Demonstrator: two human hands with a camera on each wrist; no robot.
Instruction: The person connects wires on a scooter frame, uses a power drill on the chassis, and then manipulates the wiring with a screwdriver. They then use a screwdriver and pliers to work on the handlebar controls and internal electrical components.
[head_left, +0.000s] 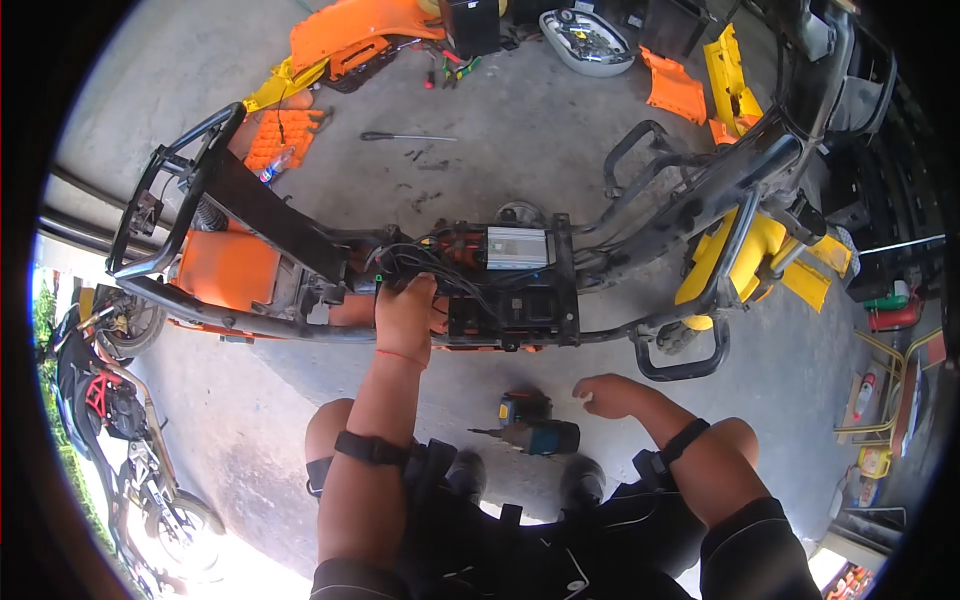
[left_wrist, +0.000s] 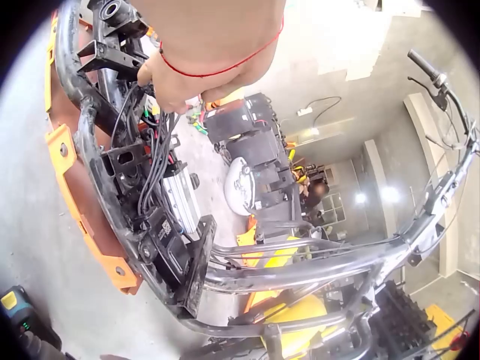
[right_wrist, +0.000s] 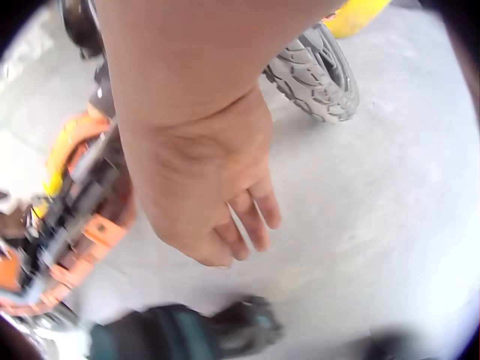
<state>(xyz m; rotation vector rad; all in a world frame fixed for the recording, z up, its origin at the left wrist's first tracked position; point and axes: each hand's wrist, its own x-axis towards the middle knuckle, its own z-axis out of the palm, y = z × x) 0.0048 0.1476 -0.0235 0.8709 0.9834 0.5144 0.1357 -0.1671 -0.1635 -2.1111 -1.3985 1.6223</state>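
A black tubular vehicle frame point(head_left: 350, 318) stretches across the head view. My left hand point(head_left: 405, 312) reaches into its middle, fingers curled at a bundle of black cables point(head_left: 430, 262). In the left wrist view the cables point(left_wrist: 156, 150) run out from beneath that hand point(left_wrist: 176, 84), its fingertips partly hidden. Beside the bundle sit a silver finned box point(head_left: 517, 248) and a black module point(head_left: 520, 309). My right hand point(head_left: 607, 396) hangs over the floor with loosely bent fingers and nothing in them, as the right wrist view shows. Near it lies a teal and black cordless drill point(head_left: 545, 436).
A long screwdriver point(head_left: 405, 136) and pliers point(head_left: 460, 68) lie on the floor beyond the frame. Orange panels point(head_left: 350, 35), a yellow panel point(head_left: 730, 75) and a white tray of small parts point(head_left: 588, 42) stand farther back. A motorcycle point(head_left: 125, 430) is parked at the left.
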